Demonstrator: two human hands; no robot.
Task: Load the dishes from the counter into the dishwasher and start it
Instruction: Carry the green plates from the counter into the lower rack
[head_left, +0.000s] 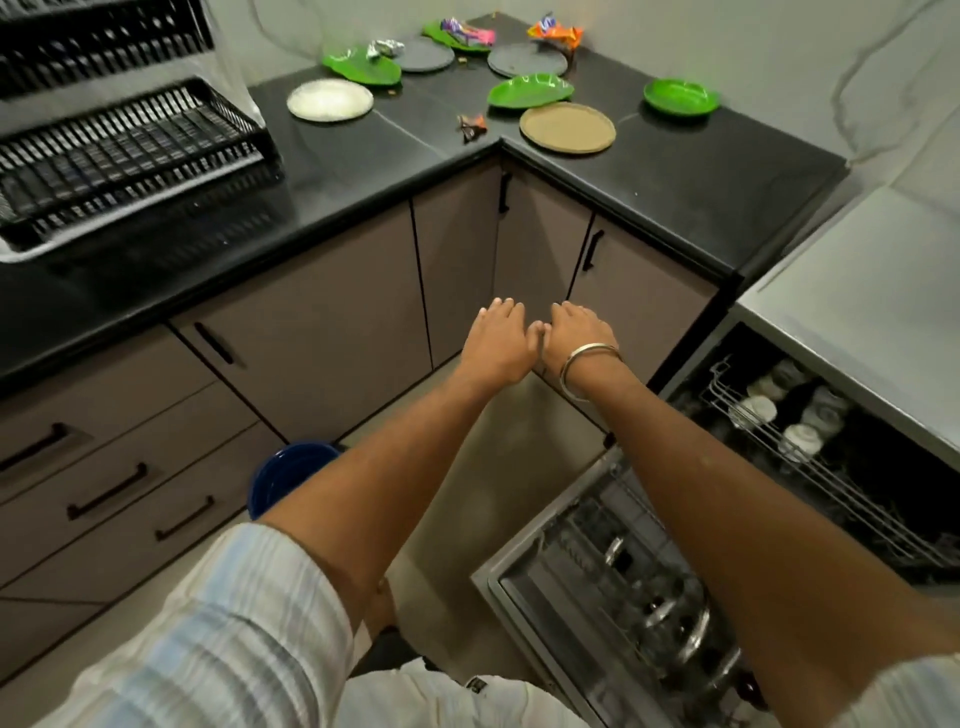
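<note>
Hands out front, nothing in them

Left hand (496, 340) and right hand (576, 332) hang side by side, thumbs touching, fingers loosely relaxed, both below the black worktop (691, 176) corner. Plates are on that worktop: tan plate (567, 128) near its front edge, white plate (330, 100) and green plates (530, 91) further back. Dishwasher (613, 587) sits open, right of the worktop, racks partly loaded.

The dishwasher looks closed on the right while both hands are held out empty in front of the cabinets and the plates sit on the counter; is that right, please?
Not quite: the dishwasher is open, its door down and its racks pulled out, as the head view shows. The rest holds: the left hand and right hand are held out empty before the cabinets, and the plates sit on the counter.
</note>
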